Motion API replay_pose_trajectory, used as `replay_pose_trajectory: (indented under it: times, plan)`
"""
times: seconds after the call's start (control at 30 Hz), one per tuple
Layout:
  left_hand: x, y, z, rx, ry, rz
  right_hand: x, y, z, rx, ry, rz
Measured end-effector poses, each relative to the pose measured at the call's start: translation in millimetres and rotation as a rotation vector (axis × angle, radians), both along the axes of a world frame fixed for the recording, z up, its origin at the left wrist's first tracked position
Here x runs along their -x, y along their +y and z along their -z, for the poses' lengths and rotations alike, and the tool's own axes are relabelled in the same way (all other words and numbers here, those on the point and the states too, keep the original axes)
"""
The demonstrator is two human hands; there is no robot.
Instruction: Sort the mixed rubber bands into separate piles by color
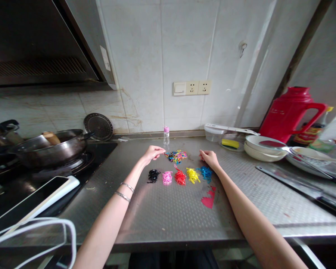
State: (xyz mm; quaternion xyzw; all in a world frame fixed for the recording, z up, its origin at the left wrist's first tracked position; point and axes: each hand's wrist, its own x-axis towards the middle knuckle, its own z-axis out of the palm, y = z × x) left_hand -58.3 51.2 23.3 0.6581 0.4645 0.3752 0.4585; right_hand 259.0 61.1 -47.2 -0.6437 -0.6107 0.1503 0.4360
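A mixed pile of small coloured rubber bands [177, 156] lies on the metal counter. My left hand [153, 152] is at its left edge, thumb and fingertips pinched together; anything between them is too small to make out. On the pile's right, apart from it, my right hand [209, 157] rests with curled fingers, their inside hidden. Nearer me is a row of sorted heaps: black bands [154, 175], pink bands [167, 178], red bands [180, 177], yellow bands [193, 175] and blue bands [206, 173]. The blue heap sits just below my right hand.
A small clear bottle [166, 136] with a pink cap stands behind the pile. A torn red scrap [208, 198] lies in front. Left are a pan [53, 147] and a white-edged device [36, 201]; right are bowls [264, 149], a knife [294, 183] and a red thermos [288, 116].
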Motion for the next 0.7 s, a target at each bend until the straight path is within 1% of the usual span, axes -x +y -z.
replay_pose_trajectory:
  times: [0.17,0.23,0.33,0.43,0.53,0.63,0.7]
  plan:
    - [-1.8,-4.5,-6.0,-0.019,0.038,0.025,-0.9,1.7,1.7,-0.004,-0.029,-0.017]
    - [0.9,-7.1,-10.8,-0.027,0.088,0.07,-1.8,3.3,3.3,0.002,-0.033,-0.024]
    - [12.7,-11.7,-22.0,-0.014,0.241,0.222,-2.5,5.8,5.8,0.018,-0.04,-0.03]
    - [28.0,-13.9,-29.9,0.051,0.44,0.388,-1.8,6.7,6.8,0.029,-0.066,-0.042]
    - [38.5,-11.4,-26.2,0.157,0.577,0.449,-0.6,5.8,6.0,0.033,-0.089,-0.053]
    - [43.6,-7.1,-16.3,0.282,0.663,0.441,0.2,4.7,5.3,0.042,-0.092,-0.052]
    - [46.2,-5.9,-12.5,0.322,0.659,0.43,0.3,4.5,5.2,0.048,-0.089,-0.056]
